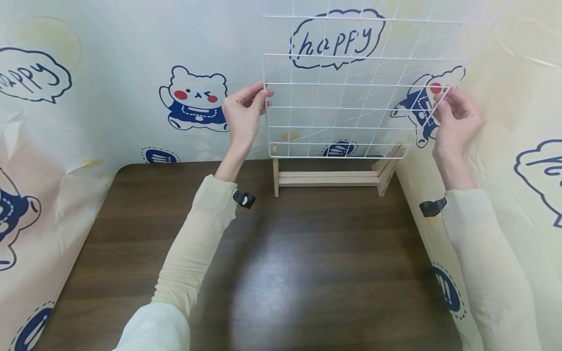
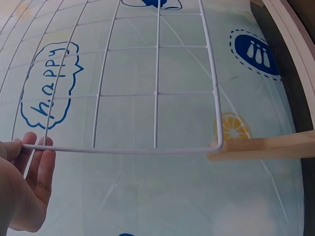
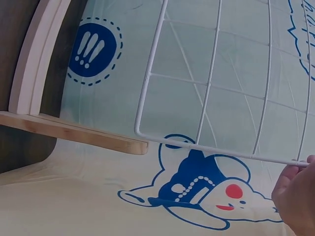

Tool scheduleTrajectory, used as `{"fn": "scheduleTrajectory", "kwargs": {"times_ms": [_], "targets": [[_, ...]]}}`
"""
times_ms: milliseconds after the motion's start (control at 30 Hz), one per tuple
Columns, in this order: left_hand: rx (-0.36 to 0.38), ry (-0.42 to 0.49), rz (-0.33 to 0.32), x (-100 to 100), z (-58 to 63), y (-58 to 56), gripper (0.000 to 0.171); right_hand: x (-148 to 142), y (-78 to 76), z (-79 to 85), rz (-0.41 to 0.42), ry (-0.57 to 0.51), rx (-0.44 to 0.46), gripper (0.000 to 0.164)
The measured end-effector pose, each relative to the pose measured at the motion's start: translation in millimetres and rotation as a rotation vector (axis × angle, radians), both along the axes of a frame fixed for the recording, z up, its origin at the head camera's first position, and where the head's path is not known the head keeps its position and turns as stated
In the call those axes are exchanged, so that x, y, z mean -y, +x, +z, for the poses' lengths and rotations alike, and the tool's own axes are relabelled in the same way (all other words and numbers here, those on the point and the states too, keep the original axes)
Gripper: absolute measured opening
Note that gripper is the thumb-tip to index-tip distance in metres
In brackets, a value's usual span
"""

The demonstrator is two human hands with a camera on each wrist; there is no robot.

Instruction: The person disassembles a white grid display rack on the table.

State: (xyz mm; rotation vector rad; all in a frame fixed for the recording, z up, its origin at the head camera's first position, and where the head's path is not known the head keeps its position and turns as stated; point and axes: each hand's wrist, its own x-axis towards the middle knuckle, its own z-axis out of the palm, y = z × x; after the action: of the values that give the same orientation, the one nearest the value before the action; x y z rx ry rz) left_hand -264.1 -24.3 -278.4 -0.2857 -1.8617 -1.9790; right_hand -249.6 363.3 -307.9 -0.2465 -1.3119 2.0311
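Observation:
A white wire grid panel (image 1: pixel 333 157) is held up at the back of the table by both hands. The left hand (image 1: pixel 246 112) pinches its left side wire between thumb and fingers. On the opposite side wire, the right hand (image 1: pixel 458 119) grips at about the same height. The panel's lower edge overlaps the tops of a small wooden stand (image 1: pixel 329 179) in the head view. In the left wrist view, a bottom corner of the grid lies right at the tip of a wooden upright (image 2: pixel 266 146). The right wrist view has the other corner close to the second upright (image 3: pixel 98 136).
The stand is on a dark brown wooden table (image 1: pixel 263 253), near its back edge. A pale printed sheet (image 1: pixel 118 97) with cartoon bears and "happy" bubbles covers the back and sides. Each sleeve cuff carries a small black camera (image 1: pixel 244 199).

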Motion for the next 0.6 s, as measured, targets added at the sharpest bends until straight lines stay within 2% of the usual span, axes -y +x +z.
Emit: {"fn": "scheduleTrajectory", "kwargs": {"times_ms": [200, 367, 600], "targets": [[0.006, -0.028, 0.009, 7, -6.8, 5.8, 0.022, 0, 8.3, -7.5, 0.035, 0.044, 0.013, 0.020], [0.029, -0.016, -0.004, 15, -12.4, 10.5, 0.021, 2, 17.8, -12.1, 0.085, 0.072, 0.021, 0.020], [0.057, -0.046, -0.013, 28, -23.5, 17.1, 0.021, 8, 28.6, -18.4, 0.167, 0.039, 0.032, 0.021]]}}
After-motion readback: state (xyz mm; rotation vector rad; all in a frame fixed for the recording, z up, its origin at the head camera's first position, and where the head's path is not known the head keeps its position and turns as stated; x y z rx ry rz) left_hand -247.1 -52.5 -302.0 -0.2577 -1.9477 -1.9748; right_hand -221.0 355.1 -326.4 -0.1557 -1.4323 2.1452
